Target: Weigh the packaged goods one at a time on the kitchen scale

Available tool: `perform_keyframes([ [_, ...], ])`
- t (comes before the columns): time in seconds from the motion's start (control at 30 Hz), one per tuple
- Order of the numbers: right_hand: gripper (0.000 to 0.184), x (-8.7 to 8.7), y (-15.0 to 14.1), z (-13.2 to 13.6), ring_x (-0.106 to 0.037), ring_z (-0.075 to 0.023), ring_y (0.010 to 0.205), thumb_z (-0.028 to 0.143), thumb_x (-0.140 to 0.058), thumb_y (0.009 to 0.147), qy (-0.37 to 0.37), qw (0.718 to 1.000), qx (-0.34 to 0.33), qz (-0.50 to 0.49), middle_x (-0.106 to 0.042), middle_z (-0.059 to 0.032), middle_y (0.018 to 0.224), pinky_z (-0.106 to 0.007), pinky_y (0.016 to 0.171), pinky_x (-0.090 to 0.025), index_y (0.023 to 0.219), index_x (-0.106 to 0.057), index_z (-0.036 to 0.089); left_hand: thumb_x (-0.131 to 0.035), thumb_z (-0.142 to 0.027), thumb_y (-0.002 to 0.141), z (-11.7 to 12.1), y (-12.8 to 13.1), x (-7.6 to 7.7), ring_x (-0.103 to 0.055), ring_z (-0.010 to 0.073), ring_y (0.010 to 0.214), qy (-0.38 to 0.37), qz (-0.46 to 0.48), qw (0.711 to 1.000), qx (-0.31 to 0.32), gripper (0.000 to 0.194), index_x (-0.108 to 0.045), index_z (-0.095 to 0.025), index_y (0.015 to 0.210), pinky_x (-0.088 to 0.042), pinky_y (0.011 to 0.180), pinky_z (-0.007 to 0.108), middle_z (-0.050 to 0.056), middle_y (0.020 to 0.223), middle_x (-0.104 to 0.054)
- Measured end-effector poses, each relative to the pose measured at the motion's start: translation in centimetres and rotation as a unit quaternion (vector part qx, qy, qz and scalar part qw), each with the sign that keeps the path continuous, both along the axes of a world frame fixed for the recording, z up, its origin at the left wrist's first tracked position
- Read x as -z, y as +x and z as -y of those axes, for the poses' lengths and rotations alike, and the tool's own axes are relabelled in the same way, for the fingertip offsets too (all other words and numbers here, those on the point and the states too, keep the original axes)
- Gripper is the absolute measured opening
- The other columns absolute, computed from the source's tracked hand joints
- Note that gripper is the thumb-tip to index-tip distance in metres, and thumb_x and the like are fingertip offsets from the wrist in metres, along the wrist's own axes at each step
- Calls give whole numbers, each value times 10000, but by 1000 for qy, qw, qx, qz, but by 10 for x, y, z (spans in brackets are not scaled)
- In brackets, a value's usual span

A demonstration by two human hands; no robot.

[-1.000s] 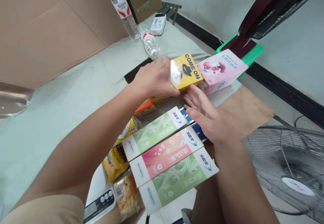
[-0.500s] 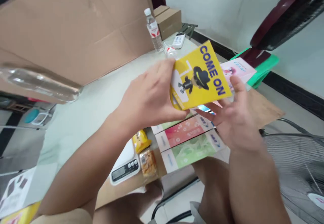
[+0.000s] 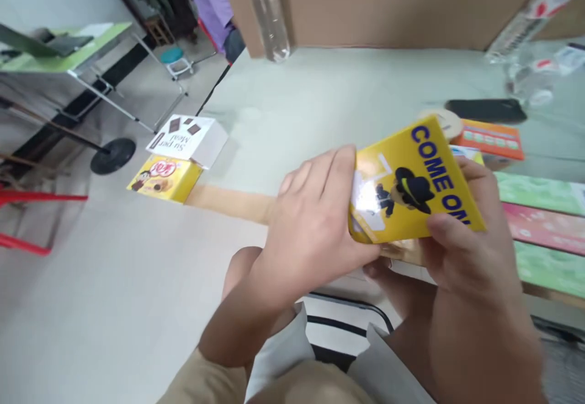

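Observation:
A yellow box printed "COME ON" with a cartoon figure in a black hat is held up over the table's near edge, tilted. My left hand wraps its left end, the thumb along the lower edge. My right hand grips the right end, thumb on the front face and fingers behind. Behind it, partly covered, are an orange box and a round pale object. What lies directly under the box is mostly hidden by it and my hands.
On the table's left corner stand a white box and a yellow snack box. A black phone and clear bottles lie at the right back. Green and pink boxes line the right edge. A cardboard panel rises behind. A person in purple is beyond.
My view has swung left, bringing the table's left end into sight. My right hand, spread beside the yellow box before, has closed on its right end. My left hand keeps its hold.

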State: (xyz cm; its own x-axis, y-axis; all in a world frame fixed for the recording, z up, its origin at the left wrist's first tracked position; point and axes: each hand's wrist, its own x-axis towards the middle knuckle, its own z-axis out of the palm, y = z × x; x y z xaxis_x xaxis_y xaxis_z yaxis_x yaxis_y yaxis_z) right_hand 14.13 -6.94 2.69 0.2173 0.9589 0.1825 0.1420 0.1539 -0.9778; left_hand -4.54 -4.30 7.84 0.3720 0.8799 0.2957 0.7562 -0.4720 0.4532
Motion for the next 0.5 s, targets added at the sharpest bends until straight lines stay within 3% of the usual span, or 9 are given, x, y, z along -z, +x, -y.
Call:
perform_keyframes([
  [0.07,620,5,-27,-18,-720,-244,840,569,-880,684,-21,995,3,-95,-691,-51,1049,-355,566,-605,1181,-595,334,-840,-581,752,-4,-36,14,-611,369,1337,-49,51,997,2,909,-470,-182,1480,-505,1129,497,149,1430,-656],
  [0.13,633,10,-46,-39,-707,-211,789,486,-938,577,-30,983,40,-175,-679,-6,953,-341,597,-622,1085,-615,289,-775,-587,839,-18,-66,31,-589,336,1391,-109,115,986,51,836,-486,-184,1512,-482,1181,462,137,1506,-622],
  [0.23,551,18,-58,-70,-739,-211,882,441,-921,572,-33,978,68,-193,-702,8,957,-334,694,-650,992,-611,263,-636,-492,966,-47,-89,62,-526,270,1482,-159,208,957,122,689,-462,-217,1573,-427,1251,388,106,1608,-542],
  [0.37,445,30,-55,-100,-757,-250,987,490,-853,686,-77,977,109,-169,-757,-53,991,-357,757,-660,979,-658,217,-571,-520,985,-68,-73,96,-506,281,1490,-176,279,937,115,721,-431,-191,1611,-416,1266,417,147,1600,-508],
  [0.5,418,42,-49,-109,-768,-295,1019,549,-706,827,-102,968,163,-162,-766,-107,899,-419,803,-672,991,-694,164,-542,-511,984,-68,-43,100,-569,319,1403,-186,301,932,71,666,-509,-187,1565,-442,1237,496,169,1510,-550],
])
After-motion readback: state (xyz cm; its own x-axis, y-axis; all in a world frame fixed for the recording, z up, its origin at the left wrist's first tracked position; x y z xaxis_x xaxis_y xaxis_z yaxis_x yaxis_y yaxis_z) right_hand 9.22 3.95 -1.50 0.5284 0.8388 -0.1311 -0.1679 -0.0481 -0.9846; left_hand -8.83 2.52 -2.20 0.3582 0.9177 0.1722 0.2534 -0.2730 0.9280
